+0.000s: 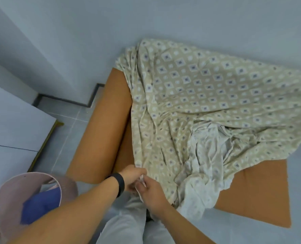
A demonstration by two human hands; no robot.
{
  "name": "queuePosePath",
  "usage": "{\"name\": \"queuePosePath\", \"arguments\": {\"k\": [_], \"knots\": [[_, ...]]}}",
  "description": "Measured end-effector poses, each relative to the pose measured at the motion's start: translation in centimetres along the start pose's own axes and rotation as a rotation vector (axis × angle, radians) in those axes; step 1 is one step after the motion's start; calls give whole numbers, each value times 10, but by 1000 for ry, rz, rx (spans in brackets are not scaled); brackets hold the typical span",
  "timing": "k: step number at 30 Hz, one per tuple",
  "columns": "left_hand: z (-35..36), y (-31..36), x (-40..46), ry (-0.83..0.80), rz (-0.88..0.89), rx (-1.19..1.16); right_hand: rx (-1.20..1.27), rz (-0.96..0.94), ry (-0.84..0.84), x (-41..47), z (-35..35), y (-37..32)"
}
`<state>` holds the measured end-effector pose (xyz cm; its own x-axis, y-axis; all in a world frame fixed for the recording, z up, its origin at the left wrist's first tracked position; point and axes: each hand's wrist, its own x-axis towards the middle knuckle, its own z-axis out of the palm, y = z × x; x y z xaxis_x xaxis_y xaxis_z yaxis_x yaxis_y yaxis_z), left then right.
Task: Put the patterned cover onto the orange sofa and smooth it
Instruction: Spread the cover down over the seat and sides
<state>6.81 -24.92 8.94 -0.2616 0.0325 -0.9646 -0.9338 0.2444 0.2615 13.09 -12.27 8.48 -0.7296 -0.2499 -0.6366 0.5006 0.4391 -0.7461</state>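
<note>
A: Head view: why do both hands meet at the sofa's [100,131] near edge?

B: The left hand [132,176] and right hand [150,194] each pinch the cover's [207,88] hem with curled fingers [140,172], probably to draw it across; it lies bunched over the sofa, the arm and front corner bare.

A: Any containers?

B: A pink basket [7,205] left of the sofa, blue cloth [38,206] inside.
</note>
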Motion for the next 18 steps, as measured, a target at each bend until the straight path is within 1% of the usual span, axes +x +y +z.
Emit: {"name": "queuePosePath", "arguments": {"k": [1, 4, 6, 7, 9, 11, 14, 16, 18], "knots": [[-5, -3, -16, 73, 73, -10, 16, -22, 3, -8, 6, -11], [-28, -13, -75, 372, 304, -24, 9, -105, 8, -35, 22, -51], [-49, -22, -106, 521, 383, 26, -53, -176, -16, -50, 33, -75], [-61, -25, -123, 560, 406, 6, -86, -218, -11, -58, 37, -91], [-85, -23, -139, 588, 431, -64, -152, -276, 13, -58, 45, -117], [-108, -24, -158, 595, 471, -151, -234, -313, 3, -64, 53, -146], [-130, -19, -170, 530, 543, -317, -405, -289, -62, -60, 61, -163], [-147, -15, -172, 535, 596, -383, -487, -254, -94, -55, 68, -170], [-172, -12, -170, 573, 647, -416, -538, -230, -84, -42, 82, -178]]}}
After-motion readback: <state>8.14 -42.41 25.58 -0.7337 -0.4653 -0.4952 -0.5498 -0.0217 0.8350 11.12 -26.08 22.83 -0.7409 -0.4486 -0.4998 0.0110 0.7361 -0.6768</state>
